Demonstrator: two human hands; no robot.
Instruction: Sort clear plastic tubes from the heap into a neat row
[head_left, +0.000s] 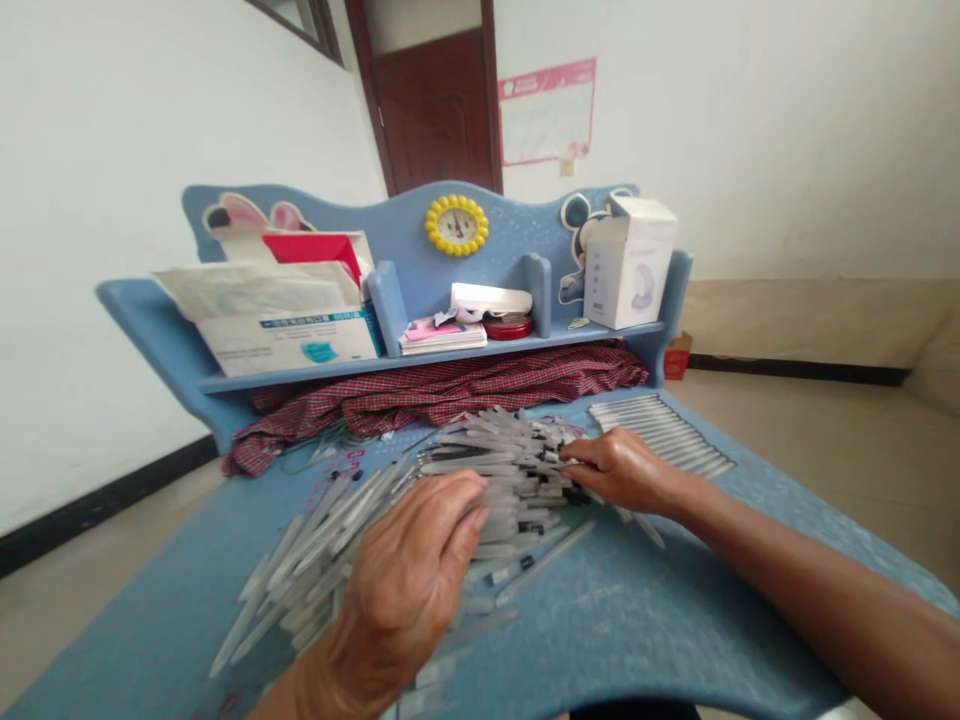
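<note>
A big heap of frosted, translucent pens (480,465), many with black ends, lies across the blue desk. My left hand (416,570) curves over the near middle of the heap, thumb close to the forefinger. Blurred pens show at its fingertips; how many it grips is hidden. At the heap's right side, my right hand (619,468) is closed, its thumb and fingers pinching among the black ends. A pen seems to be in that pinch, partly covered by the fingers. Beyond the right wrist, a row of pens (660,435) lies side by side.
Behind the heap, a red checked cloth (450,390) lies bunched under the blue shelf (442,365). On the shelf stand a mask box (300,340), a white carton (630,265) and a red round tin (508,327). Loose pens (555,555) lie near the desk's front.
</note>
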